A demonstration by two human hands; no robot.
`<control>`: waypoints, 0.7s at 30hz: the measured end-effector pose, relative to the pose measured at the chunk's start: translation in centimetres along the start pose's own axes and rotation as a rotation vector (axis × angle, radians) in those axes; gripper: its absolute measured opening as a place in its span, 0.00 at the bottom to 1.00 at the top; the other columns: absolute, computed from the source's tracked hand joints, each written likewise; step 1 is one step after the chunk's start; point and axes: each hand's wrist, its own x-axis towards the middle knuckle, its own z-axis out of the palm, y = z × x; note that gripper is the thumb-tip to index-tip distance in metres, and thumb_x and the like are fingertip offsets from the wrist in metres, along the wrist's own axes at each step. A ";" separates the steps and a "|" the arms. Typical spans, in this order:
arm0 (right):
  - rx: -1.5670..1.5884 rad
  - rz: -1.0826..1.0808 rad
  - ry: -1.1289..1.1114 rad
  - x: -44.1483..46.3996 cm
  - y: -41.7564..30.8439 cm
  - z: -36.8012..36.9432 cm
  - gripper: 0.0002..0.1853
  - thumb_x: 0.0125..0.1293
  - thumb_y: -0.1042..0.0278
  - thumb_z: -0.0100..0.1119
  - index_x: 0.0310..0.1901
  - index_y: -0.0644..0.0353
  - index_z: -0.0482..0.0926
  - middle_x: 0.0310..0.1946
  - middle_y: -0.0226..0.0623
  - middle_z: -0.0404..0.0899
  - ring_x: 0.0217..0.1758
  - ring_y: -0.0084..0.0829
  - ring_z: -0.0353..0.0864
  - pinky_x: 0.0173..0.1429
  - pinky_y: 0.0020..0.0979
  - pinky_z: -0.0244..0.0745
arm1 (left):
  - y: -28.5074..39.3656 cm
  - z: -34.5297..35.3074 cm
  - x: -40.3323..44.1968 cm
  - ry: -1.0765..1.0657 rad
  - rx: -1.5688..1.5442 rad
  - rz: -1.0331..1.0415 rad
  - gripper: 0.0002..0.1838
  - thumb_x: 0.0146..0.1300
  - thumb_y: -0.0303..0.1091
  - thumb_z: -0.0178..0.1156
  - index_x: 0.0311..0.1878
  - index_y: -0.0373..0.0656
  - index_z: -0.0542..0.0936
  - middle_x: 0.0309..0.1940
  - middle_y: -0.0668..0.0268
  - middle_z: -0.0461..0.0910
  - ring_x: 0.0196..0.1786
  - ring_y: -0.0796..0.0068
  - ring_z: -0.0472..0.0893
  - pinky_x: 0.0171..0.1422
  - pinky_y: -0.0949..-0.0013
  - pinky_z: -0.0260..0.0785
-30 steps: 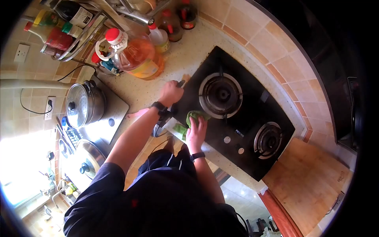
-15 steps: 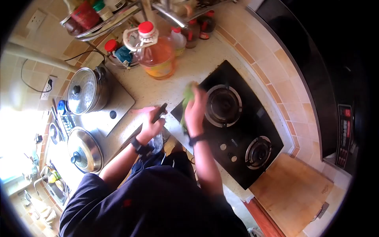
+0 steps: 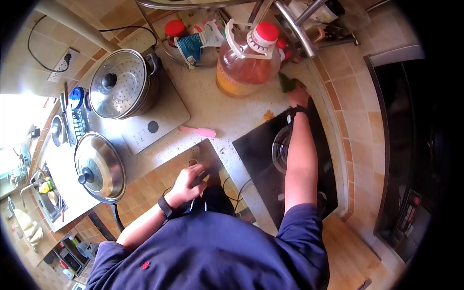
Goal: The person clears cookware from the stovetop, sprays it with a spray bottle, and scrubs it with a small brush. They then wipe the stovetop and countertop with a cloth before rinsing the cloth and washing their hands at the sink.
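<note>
My right hand (image 3: 298, 96) reaches to the far corner of the black gas stove (image 3: 256, 159), its fingers closed on a green cloth (image 3: 287, 84) that presses on the counter beside the oil jug. Nearer my body, my left hand (image 3: 187, 184) is wrapped round a black handle (image 3: 199, 179); what it belongs to is hidden or blurred. A pink-handled utensil (image 3: 200, 131) lies on the counter (image 3: 217, 108) beyond the left hand. The large oil jug (image 3: 246, 67) with a red cap stands left of the right hand. An orange-brown smear (image 3: 268, 115) marks the counter by the stove's edge.
To the left, a steamer pot (image 3: 123, 87) with a glass lid sits on a silver cooktop (image 3: 159, 118). A lidded pan (image 3: 99, 166) stands nearer. A metal rack (image 3: 299, 29) overhangs the back counter, and a wooden board (image 3: 343, 246) lies at right.
My right hand has moved away from me with the green cloth, from the stove's near-left edge to its far corner. My left hand has drawn back off the counter, exposing the pink-handled utensil. The view has shifted.
</note>
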 end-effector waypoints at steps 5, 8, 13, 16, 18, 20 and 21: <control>0.018 -0.047 -0.123 -9.5 -6.4 0.0 0.26 0.62 0.58 0.65 0.61 0.54 0.74 0.56 0.62 0.77 0.51 0.62 0.85 0.54 0.55 0.82 | -2.1 -1.1 0.6 0.023 -0.086 -0.174 0.25 0.51 0.24 0.57 0.56 0.34 0.82 0.29 0.57 0.81 0.36 0.66 0.83 0.45 0.65 0.76; -0.045 -0.113 -0.077 -16.2 -10.6 0.0 0.26 0.60 0.59 0.68 0.59 0.56 0.74 0.55 0.58 0.74 0.50 0.64 0.82 0.54 0.54 0.81 | -2.5 -2.2 2.9 0.114 -0.016 0.034 0.32 0.49 0.26 0.58 0.63 0.36 0.79 0.53 0.49 0.82 0.57 0.54 0.82 0.65 0.59 0.73; 0.083 -0.087 -0.075 -22.5 -16.1 -1.0 0.28 0.57 0.59 0.70 0.59 0.55 0.75 0.57 0.61 0.73 0.52 0.64 0.82 0.53 0.55 0.82 | -6.7 -3.1 6.5 0.049 0.088 0.089 0.42 0.47 0.30 0.62 0.73 0.43 0.74 0.77 0.45 0.64 0.80 0.42 0.64 0.82 0.50 0.58; 0.207 -0.085 -0.183 -23.4 -16.2 -2.1 0.30 0.58 0.58 0.70 0.62 0.54 0.74 0.56 0.60 0.72 0.54 0.63 0.80 0.54 0.53 0.82 | -9.5 -3.2 8.7 -0.041 0.210 0.107 0.40 0.49 0.33 0.65 0.72 0.45 0.76 0.75 0.46 0.67 0.79 0.43 0.65 0.81 0.51 0.59; 0.143 -0.131 -0.099 -24.5 -16.3 -1.9 0.32 0.58 0.57 0.70 0.64 0.52 0.73 0.56 0.60 0.72 0.55 0.61 0.79 0.54 0.52 0.82 | -9.5 -2.8 8.9 -0.062 0.192 0.018 0.38 0.49 0.31 0.63 0.70 0.46 0.77 0.71 0.44 0.68 0.75 0.40 0.67 0.79 0.52 0.63; 0.102 -0.157 -0.005 -24.6 -16.3 -1.1 0.34 0.60 0.55 0.70 0.68 0.48 0.72 0.54 0.58 0.72 0.53 0.59 0.78 0.54 0.51 0.81 | -8.9 -2.6 9.3 -0.055 0.239 0.035 0.33 0.51 0.32 0.63 0.65 0.47 0.79 0.65 0.42 0.70 0.69 0.39 0.72 0.76 0.53 0.67; 0.123 -0.154 -0.008 -24.6 -16.3 -1.2 0.34 0.60 0.56 0.71 0.69 0.47 0.72 0.54 0.58 0.72 0.53 0.59 0.78 0.54 0.51 0.81 | -9.0 -2.3 9.0 -0.022 0.226 -0.012 0.31 0.52 0.33 0.64 0.65 0.47 0.80 0.64 0.42 0.71 0.68 0.40 0.72 0.75 0.52 0.67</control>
